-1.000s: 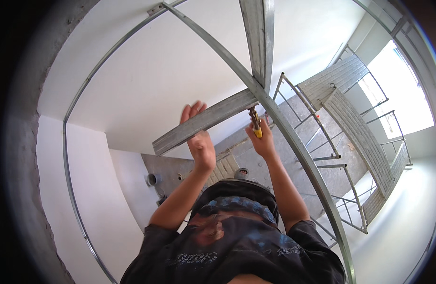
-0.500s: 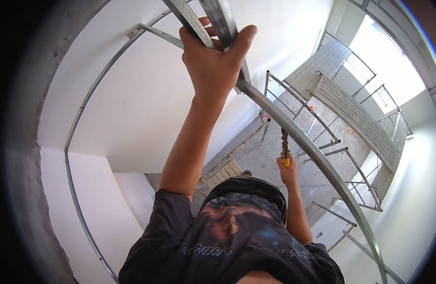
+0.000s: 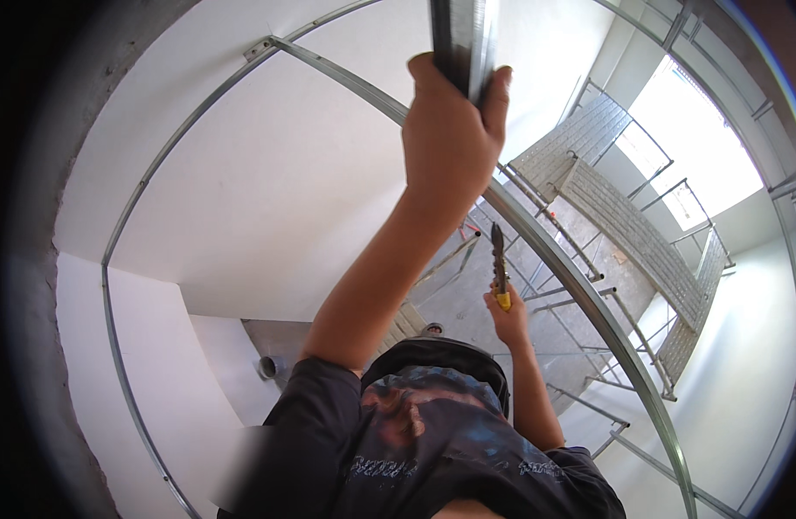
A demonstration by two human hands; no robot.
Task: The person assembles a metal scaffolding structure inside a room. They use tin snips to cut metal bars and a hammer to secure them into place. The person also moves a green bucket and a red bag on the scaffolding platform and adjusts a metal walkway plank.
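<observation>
The left hand is raised high, its grip wrapped fully around a grey metal profile that runs out past the upper edge of the view; fingers and thumb close on opposite sides of the section. The forearm extends down from this hand to the dark printed T-shirt at the lower centre.

The right hand sits lower and to the right, its grip pressed together around the yellow handle end of a hand tool (the kind of tool cannot be told at this size). The dark shaft of the tool points upward, just beside the curved metal track.

That track sweeps from the upper left, passes behind the left hand and continues down to the lower right. A second thin metal frame outlines the white wall panels on the left.

Behind the right hand stands scaffolding with 2 ribbed grey platforms, well apart from both hands. A bright window opening lies at the upper right. A dark cap shows above the shirt. A round pipe opening sits in the wall at the lower left.
</observation>
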